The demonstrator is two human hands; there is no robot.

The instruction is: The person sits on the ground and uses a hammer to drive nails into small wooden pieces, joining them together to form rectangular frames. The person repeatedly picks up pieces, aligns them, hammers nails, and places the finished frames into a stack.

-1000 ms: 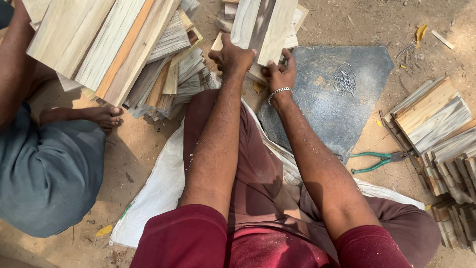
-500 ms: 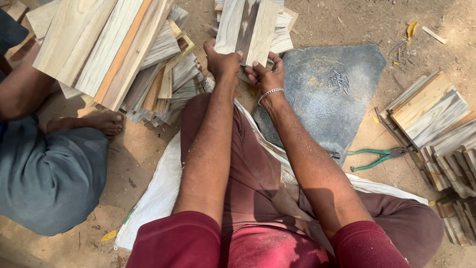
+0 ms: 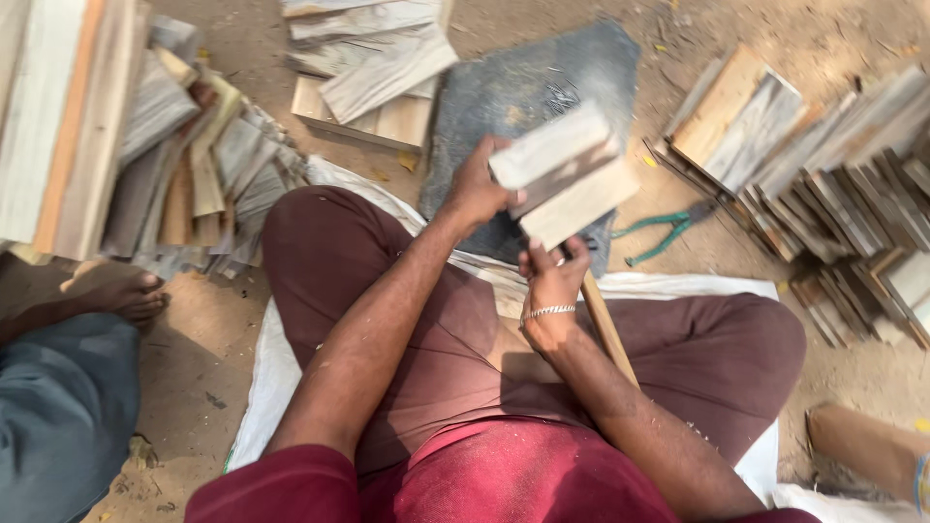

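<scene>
A: Nearest the camera?
B: Person's own maroon-trousered legs, crossed, seated on a white woven sack (image 3: 276,373) spread on the dirt. Sawdust on the lap.

A: Right hand?
B: The right hand (image 3: 552,291), silver bracelet on the wrist, was closed under the bundle of pale flat wooden slats (image 3: 567,174), gripping its lower edge. A long wooden handle (image 3: 605,329) ran down from that hand across the thigh; couldn't tell what tool head it had.

A: Left hand?
B: The left hand (image 3: 477,186) was clamped on the bundle's left end, fingers wrapped round it. So both hands held the slat bundle up off the ground, tilted, above the lap.

A: What lay beyond?
B: A dark grey flat stone slab (image 3: 542,82) sat right behind the bundle. Green-handled pliers (image 3: 668,228) lay on the dirt just right of the slab. A low stack of pale slats (image 3: 373,68) touched the slab's left edge.

A: Sides?
B: Big heaps of grey and tan slats at left (image 3: 145,155) and right (image 3: 823,165). Another person's bare foot (image 3: 116,291) and grey-blue trouser leg at far left.
</scene>
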